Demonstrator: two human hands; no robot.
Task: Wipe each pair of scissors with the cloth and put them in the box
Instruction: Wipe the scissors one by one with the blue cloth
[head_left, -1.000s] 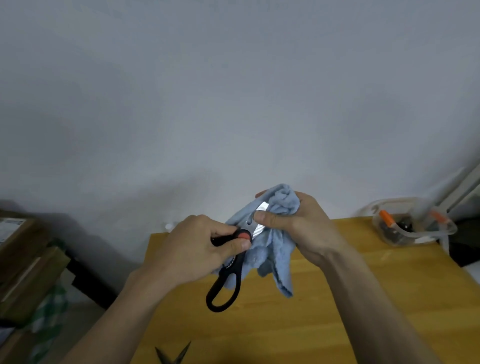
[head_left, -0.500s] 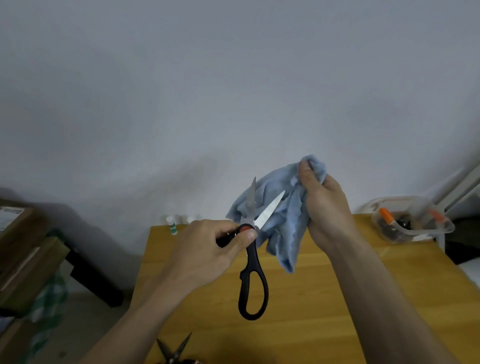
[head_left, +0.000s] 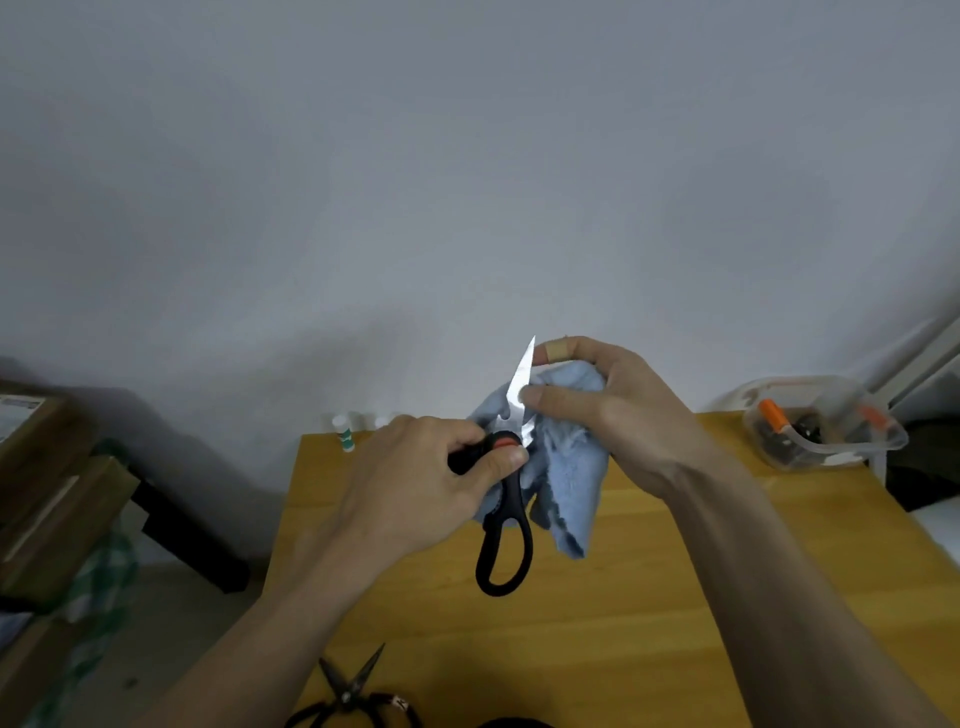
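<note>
At the near edge of the light wooden table (head_left: 649, 613) lies a small pair of dark metal scissors with open blades (head_left: 349, 688); its looped handles are cut off by the bottom of the picture. Above the table's middle, the left hand (head_left: 410, 493) grips the black-handled kitchen scissors with an orange pivot (head_left: 506, 499), thumb pressed just below the pivot and fingers curled round the upper handle, which they mostly hide; the lower loop hangs free. The bright blade points up and away. The right hand (head_left: 608, 415) holds the pale blue fluffy cloth (head_left: 561, 483) bunched behind the blade, its thumb pressing the blade against the cloth; the forefinger, wrapped in a tan plaster, arches over the top. Much of the cloth is hidden behind both hands. Far right, at the table's back corner, stands the clear plastic box (head_left: 826, 431), holding orange-and-dark items too blurred to make out. Far left, a small white bottle with green marking (head_left: 344, 434) stands by the wall.
</note>
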